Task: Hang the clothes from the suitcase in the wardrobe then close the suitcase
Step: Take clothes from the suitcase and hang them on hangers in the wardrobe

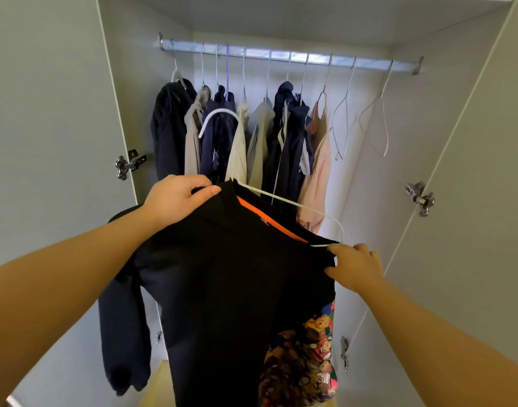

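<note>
Head: outstretched hands [178, 198] [354, 268] on black sweatshirt [237, 274]

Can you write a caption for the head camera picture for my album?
The left hand and right hand hold a black sweater on a white hanger before the wardrobe rail.

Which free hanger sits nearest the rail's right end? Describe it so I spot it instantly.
Find the metal rail across the top of the wardrobe. Right of the hung clothes, two bare hangers dangle. Yours is the last, pale pink hanger, not the greyish hanger beside it.
</note>
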Action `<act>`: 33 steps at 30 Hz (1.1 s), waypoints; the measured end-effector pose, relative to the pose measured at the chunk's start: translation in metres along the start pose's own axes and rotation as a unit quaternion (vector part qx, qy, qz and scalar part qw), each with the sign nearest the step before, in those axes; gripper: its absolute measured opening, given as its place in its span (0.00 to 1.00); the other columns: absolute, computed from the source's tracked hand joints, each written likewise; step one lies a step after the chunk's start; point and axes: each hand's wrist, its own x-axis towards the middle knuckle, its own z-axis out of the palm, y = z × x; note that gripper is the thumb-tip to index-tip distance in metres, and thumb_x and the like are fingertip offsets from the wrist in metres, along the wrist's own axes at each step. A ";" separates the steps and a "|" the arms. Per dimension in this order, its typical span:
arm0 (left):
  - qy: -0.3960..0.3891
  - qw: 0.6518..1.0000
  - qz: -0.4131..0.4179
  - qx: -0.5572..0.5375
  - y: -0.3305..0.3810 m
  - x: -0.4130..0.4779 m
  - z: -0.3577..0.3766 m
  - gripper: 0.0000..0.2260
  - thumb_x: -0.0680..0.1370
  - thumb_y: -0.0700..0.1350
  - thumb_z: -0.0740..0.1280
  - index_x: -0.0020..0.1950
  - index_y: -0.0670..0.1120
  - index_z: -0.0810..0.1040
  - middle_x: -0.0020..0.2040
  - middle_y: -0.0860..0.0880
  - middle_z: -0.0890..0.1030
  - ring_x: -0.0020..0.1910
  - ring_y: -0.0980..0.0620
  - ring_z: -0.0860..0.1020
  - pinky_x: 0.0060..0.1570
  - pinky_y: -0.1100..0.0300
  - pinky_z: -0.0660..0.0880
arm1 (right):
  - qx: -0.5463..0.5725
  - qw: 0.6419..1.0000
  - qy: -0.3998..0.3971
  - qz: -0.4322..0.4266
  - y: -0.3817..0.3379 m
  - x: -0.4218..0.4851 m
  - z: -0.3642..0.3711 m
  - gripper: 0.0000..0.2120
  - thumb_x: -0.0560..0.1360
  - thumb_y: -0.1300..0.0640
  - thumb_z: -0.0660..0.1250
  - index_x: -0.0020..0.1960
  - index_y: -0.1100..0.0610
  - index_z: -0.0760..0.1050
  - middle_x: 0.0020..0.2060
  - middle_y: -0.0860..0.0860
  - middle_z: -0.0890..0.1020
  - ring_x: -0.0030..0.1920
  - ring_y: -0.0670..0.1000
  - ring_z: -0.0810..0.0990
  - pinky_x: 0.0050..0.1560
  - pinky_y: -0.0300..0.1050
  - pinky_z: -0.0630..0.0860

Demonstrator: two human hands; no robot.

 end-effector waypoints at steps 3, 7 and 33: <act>0.009 0.996 0.045 0.071 -0.005 -0.002 0.004 0.21 0.77 0.63 0.56 0.46 0.48 0.80 0.34 0.52 0.77 0.34 0.53 0.73 0.31 0.69 0.63 | -0.029 0.999 0.040 0.002 0.005 0.001 0.000 0.15 0.78 0.51 0.60 0.63 0.50 0.74 0.52 0.52 0.81 0.59 0.55 0.73 0.52 0.43 0.69; -0.011 0.985 0.126 0.122 -0.009 -0.004 0.014 0.38 0.73 0.72 0.39 0.41 0.48 0.79 0.30 0.50 0.78 0.30 0.50 0.77 0.26 0.70 0.60 | 0.033 0.998 0.042 0.013 0.002 0.002 -0.004 0.13 0.78 0.56 0.60 0.60 0.57 0.76 0.49 0.56 0.81 0.52 0.56 0.78 0.44 0.42 0.71; -0.142 0.980 0.077 0.112 0.010 0.008 0.035 0.42 0.64 0.78 0.36 0.54 0.53 0.76 0.41 0.55 0.77 0.41 0.57 0.75 0.37 0.66 0.70 | 0.339 0.933 0.108 0.043 -0.012 0.001 -0.024 0.13 0.75 0.51 0.67 0.35 0.51 0.67 0.31 0.48 0.72 0.41 0.56 0.75 0.36 0.43 0.67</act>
